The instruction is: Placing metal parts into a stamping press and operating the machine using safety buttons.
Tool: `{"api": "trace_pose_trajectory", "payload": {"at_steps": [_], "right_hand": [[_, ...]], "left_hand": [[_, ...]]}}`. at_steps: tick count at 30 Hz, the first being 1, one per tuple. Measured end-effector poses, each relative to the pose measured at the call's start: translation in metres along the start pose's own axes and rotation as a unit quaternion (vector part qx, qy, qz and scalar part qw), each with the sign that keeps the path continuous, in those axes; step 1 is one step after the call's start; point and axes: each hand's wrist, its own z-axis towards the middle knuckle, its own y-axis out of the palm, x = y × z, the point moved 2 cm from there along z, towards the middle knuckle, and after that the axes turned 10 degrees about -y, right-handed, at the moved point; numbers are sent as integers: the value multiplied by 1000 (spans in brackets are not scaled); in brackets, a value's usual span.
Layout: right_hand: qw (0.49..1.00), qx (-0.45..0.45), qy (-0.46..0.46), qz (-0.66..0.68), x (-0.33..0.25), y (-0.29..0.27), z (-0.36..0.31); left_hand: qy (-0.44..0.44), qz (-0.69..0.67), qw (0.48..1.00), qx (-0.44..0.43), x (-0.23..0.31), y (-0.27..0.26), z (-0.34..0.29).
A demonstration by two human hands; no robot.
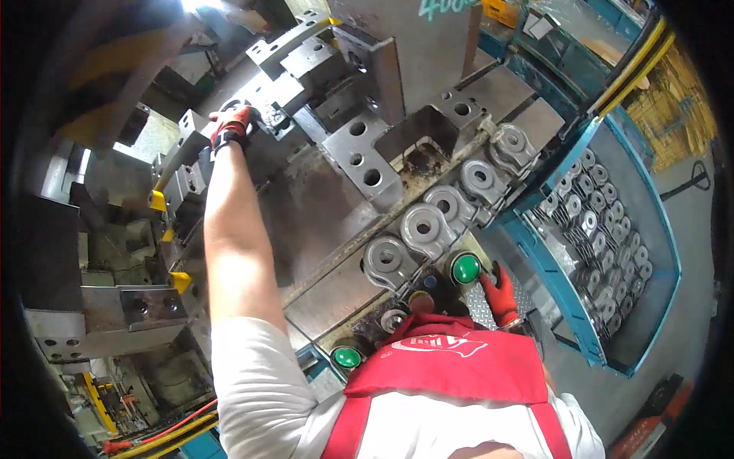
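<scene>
My left hand, in a red glove, reaches far forward among the steel die blocks of a press. Its fingers are closed on a ring-shaped metal part, partly hidden by the glove. Beside it lies a bright, shiny metal fixture. My right hand, also red-gloved, is low at the right, its fingers apart and holding nothing. It is close to a large green push button on the control panel. A row of several grey ring-shaped metal parts lies along the near edge of the press bed.
A blue metal bin at the right holds many similar parts. A second green button sits near my body. Steel blocks with holes rise from the bed. Yellow-black striped bars stand at the upper right.
</scene>
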Motion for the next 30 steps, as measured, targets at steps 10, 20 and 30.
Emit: {"api": "trace_pose_trajectory", "payload": {"at_steps": [10,20,30], "right_hand": [[899,-51,-350,-260,-158,49,54],[801,-219,-302,-469,-170,90,90],[913,-315,-243,-86,-154,31,113]], "left_hand": [[95,-236,936,242,-64,-39,-109],[211,-345,910,86,-261,-15,-376],[-163,-247,941,163,-495,47,-373]]}}
